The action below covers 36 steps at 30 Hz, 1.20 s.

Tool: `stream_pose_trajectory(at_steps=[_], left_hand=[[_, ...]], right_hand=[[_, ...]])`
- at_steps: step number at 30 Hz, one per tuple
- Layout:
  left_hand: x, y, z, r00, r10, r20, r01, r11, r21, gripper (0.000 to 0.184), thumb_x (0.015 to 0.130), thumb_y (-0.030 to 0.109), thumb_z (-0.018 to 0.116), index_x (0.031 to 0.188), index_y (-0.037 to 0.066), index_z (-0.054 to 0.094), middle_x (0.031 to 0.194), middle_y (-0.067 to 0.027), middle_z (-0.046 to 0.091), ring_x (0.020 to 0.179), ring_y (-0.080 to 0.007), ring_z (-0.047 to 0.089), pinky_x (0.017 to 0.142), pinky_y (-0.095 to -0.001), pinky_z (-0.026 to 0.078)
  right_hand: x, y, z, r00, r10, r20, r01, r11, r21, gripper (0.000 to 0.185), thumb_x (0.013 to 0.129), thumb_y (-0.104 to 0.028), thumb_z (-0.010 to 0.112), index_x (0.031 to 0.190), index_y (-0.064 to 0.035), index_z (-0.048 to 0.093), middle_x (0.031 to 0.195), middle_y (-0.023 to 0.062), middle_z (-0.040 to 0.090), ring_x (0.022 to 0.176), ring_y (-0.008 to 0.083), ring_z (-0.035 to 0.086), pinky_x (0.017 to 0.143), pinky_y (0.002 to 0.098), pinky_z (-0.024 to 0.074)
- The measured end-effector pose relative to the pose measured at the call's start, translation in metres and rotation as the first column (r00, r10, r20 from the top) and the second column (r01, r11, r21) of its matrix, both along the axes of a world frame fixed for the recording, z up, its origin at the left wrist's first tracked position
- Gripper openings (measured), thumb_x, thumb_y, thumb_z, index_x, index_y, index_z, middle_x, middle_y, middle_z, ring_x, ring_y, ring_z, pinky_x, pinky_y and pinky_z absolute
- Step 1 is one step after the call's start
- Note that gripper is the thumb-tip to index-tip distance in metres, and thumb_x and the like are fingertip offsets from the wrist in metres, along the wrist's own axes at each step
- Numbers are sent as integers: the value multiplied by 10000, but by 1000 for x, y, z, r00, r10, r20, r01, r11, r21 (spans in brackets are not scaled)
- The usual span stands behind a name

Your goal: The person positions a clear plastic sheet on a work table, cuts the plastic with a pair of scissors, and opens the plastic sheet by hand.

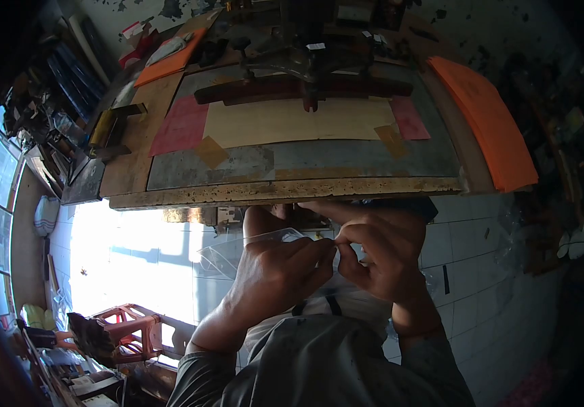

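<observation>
A clear plastic sheet or bag [220, 258] sticks out to the left behind my left hand [275, 275]. That hand is closed, its thumb and fingers pinching the plastic. Close beside it, my right hand [383, 258] is also closed in a pinch, fingertips almost meeting those of the left. A bit of the clear film shows between and below the two hands, but its full shape is hidden. Both hands are over my lap, just short of the worktable's front edge [285, 192].
On the worktable, a long cream sheet [292, 122] lies between pink pieces, under a dark metal press fixture [312, 68]. Orange sheets [485, 125] are stacked at the right. A roller with a handle [105, 129] rests at the left. A red plastic stool [136, 332] stands on the tiled floor.
</observation>
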<state>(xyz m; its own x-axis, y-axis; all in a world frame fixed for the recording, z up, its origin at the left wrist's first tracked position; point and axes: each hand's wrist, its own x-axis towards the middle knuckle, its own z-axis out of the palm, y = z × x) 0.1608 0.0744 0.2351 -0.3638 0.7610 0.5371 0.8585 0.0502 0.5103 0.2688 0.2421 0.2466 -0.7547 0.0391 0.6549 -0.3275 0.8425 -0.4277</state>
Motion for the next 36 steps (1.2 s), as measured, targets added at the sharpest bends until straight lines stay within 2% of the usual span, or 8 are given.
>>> stream_pose_trajectory(at_steps=[14, 17, 20, 21, 23, 25, 29, 36], left_hand=[[4, 7, -13, 994, 5, -108, -5, 1000, 1, 244, 805, 45, 788, 1043, 14, 742, 770, -89, 716, 611, -187, 699, 541, -319, 546], [10, -6, -10, 994, 27, -107, -22, 999, 49, 233, 825, 32, 771, 1058, 24, 758, 721, -79, 706, 563, -159, 671, 524, -299, 523], [1, -3, -17, 997, 61, 49, -66, 992, 105, 187, 866, 30, 742, 1051, 45, 766, 673, -57, 697, 539, -137, 650, 521, -282, 497], [-3, -1, -21, 989, 63, 130, -75, 994, 84, 174, 870, 42, 744, 1044, 47, 757, 695, -55, 700, 569, -142, 658, 537, -297, 505], [-5, 2, -30, 931, 43, 362, -64, 997, 44, 110, 887, 54, 734, 996, 56, 747, 732, -59, 722, 619, -157, 682, 556, -303, 499], [-9, 0, -41, 908, 12, 419, -27, 999, 28, 113, 935, 61, 692, 1027, 23, 744, 738, -60, 731, 660, -121, 704, 572, -263, 500], [-6, 0, -37, 801, -5, 598, -33, 998, 52, 116, 969, 78, 668, 1023, 0, 734, 747, -51, 738, 689, -99, 705, 607, -243, 499], [-7, 0, -38, 817, -3, 577, -30, 998, 48, 117, 970, 94, 680, 1011, -5, 728, 782, -57, 756, 667, -81, 674, 601, -237, 483]], right_hand=[[-11, -8, -43, 995, -89, -43, 72, 952, -298, 148, 895, 33, 612, 1005, -1, 519, 863, 100, 596, 649, 182, 573, 560, 306, 481], [-9, 21, -54, 921, -383, 70, 372, 811, -451, 138, 910, 49, 588, 1019, 0, 518, 881, 93, 594, 678, 145, 560, 602, 287, 482], [0, 22, -54, 977, -211, -35, 150, 792, -592, 122, 920, 50, 580, 1020, 6, 528, 877, 93, 583, 725, 131, 554, 671, 277, 488], [3, 22, -55, 991, -128, -38, 94, 871, -481, 153, 908, 28, 620, 1049, 15, 564, 926, 119, 618, 824, 184, 614, 776, 305, 517], [-2, 11, -51, 998, -59, -36, 39, 914, -404, 198, 896, 3, 659, 1079, 19, 588, 976, 130, 644, 887, 227, 646, 809, 339, 530], [-6, 1, -39, 1000, -30, 2, 29, 944, -330, 285, 862, -46, 737, 1123, 6, 634, 1040, 143, 677, 955, 297, 684, 837, 386, 546], [-8, -2, -42, 1000, -10, -18, 5, 966, -260, 260, 848, -47, 763, 1089, -12, 672, 998, 134, 672, 922, 283, 680, 785, 380, 550], [-8, -5, -39, 1000, -8, 30, 16, 962, -274, 196, 876, -6, 732, 1065, -1, 682, 915, 117, 667, 797, 233, 679, 670, 339, 540]])
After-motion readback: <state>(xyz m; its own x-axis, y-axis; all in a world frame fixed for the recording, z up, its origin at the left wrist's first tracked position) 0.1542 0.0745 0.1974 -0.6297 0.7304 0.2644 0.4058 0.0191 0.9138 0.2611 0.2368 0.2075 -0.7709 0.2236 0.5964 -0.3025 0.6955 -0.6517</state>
